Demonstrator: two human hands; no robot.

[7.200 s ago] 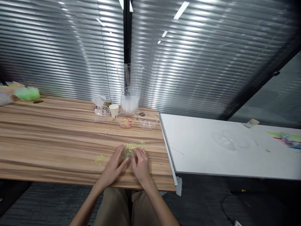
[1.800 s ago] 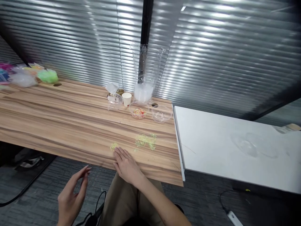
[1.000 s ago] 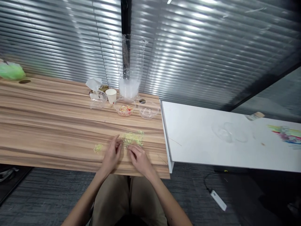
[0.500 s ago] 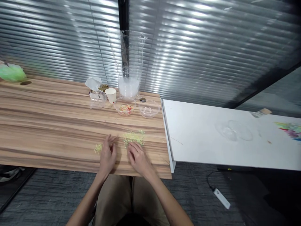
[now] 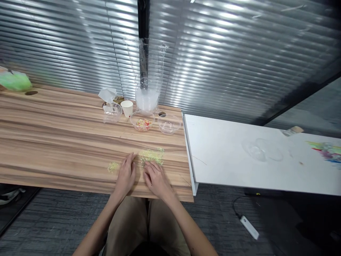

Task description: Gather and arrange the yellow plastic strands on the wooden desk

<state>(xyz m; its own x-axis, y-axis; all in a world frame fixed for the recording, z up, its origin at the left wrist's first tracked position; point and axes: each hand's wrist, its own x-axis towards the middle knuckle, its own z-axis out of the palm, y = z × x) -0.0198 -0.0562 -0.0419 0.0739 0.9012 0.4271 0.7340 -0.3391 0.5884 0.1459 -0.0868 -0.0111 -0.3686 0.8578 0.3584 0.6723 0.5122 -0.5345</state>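
On the wooden table [image 5: 66,145] lies a larger spread of thin yellow-green pieces [image 5: 152,155], with a small yellow pile [image 5: 113,167] to its left. My left hand [image 5: 126,175] rests between the two, its fingers pointing forward and close together; whether it pinches anything is too small to see. My right hand [image 5: 157,179] is at the near edge of the larger spread, fingers bent, fingertips touching the pieces. Behind the spread stand a clear bowl with red and yellow bits [image 5: 143,124] and a clear bowl [image 5: 168,126] with nothing visible in it.
A paper cup [image 5: 127,108], a clear container [image 5: 112,113] and a tall clear bag with stacked bowls [image 5: 147,99] stand along the back. At the right, a white table [image 5: 218,153] holds clear lids [image 5: 257,151] and colourful strips [image 5: 326,151]. A green bag [image 5: 16,81] sits far left.
My left hand has shifted slightly right, away from the small yellow pile and toward the larger spread. My right hand stays at the spread's near edge. The view has moved slightly.
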